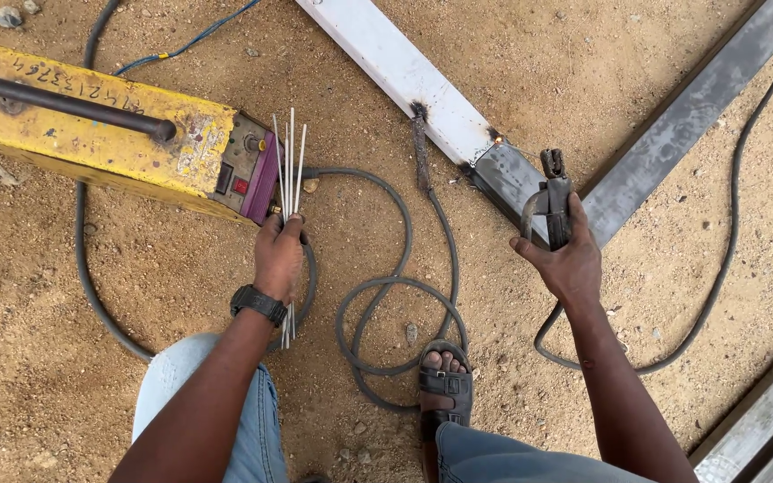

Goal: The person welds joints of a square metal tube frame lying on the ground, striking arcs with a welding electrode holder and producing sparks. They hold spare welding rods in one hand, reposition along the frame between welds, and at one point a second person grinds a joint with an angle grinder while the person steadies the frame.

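Note:
My left hand (pixel 277 258) grips a bundle of several thin grey welding rods (pixel 289 161); the rods stick out above and below the fist, right next to the front panel of a worn yellow welding machine (pixel 91 134). A black watch is on that wrist. My right hand (pixel 567 259) holds a dark electrode holder clamp (pixel 555 199) upright, in front of the joint where a white steel bar (pixel 404 72) meets a grey steel bar (pixel 691 116). Its cable (pixel 726 259) loops off to the right.
Sandy, gravelly ground all around. A thick grey cable (pixel 395 295) coils between my sandalled foot (pixel 445 385) and the machine. A dark pipe handle (pixel 64 103) lies across the machine. More steel sections (pixel 767 420) lie at the lower right.

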